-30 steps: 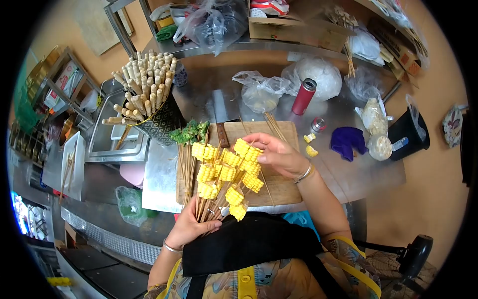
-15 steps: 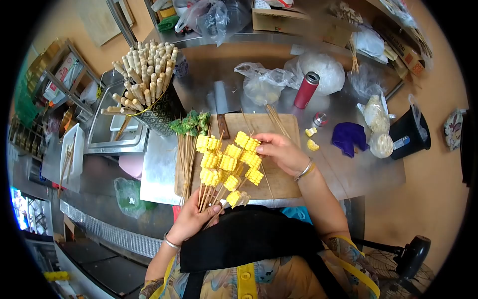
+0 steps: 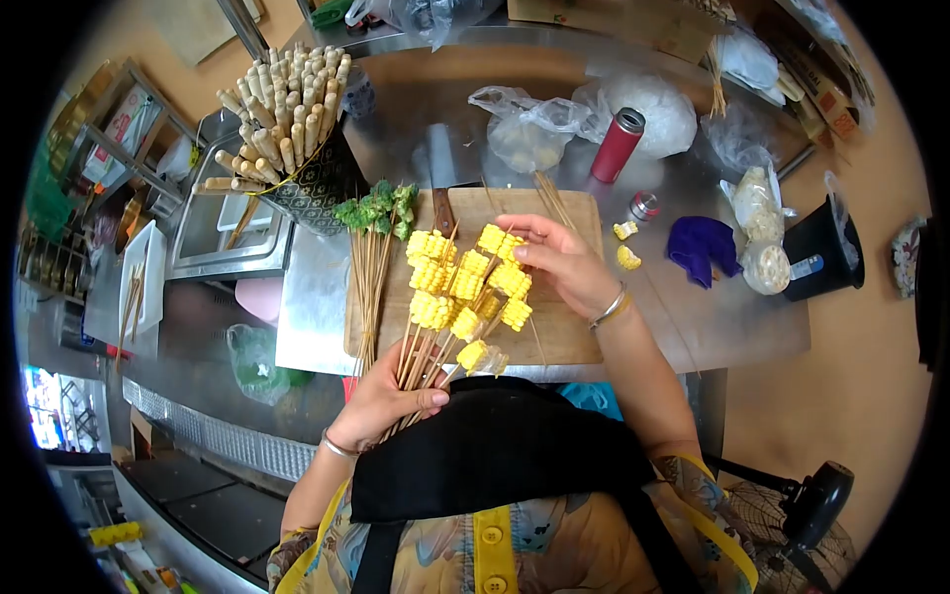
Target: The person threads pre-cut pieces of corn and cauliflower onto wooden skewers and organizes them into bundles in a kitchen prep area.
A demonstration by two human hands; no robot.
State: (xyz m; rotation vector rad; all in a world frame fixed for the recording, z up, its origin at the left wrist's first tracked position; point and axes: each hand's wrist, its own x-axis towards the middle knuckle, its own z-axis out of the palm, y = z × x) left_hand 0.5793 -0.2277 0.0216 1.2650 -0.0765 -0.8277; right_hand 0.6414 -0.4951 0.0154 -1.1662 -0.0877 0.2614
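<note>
My left hand [image 3: 384,404] is closed around the lower sticks of a bunch of corn skewers [image 3: 432,277], yellow chunks threaded on thin wooden sticks and fanned upward. My right hand [image 3: 574,267] pinches a corn chunk at the bunch's upper right between thumb and fingers. Beneath them lies a wooden cutting board [image 3: 576,342]. Along its left side rest several broccoli skewers [image 3: 378,210], heads pointing away from me. A cleaver [image 3: 442,210] lies at the board's far edge, handle toward me. Loose bare sticks [image 3: 556,201] lie at the far right of the board.
A tall dark container [image 3: 322,193] of wooden-handled sticks stands beside the sink [image 3: 198,259]. Right of the board are two corn pieces [image 3: 627,257], a red flask [image 3: 618,146], its cap [image 3: 644,205] and a purple cloth [image 3: 703,249]. Plastic bags [image 3: 524,129] sit behind.
The corn bunch and both hands sit slightly lower relative to the board's far edge, as my view has tilted. My right fingers remain at the upper right corn chunk.
</note>
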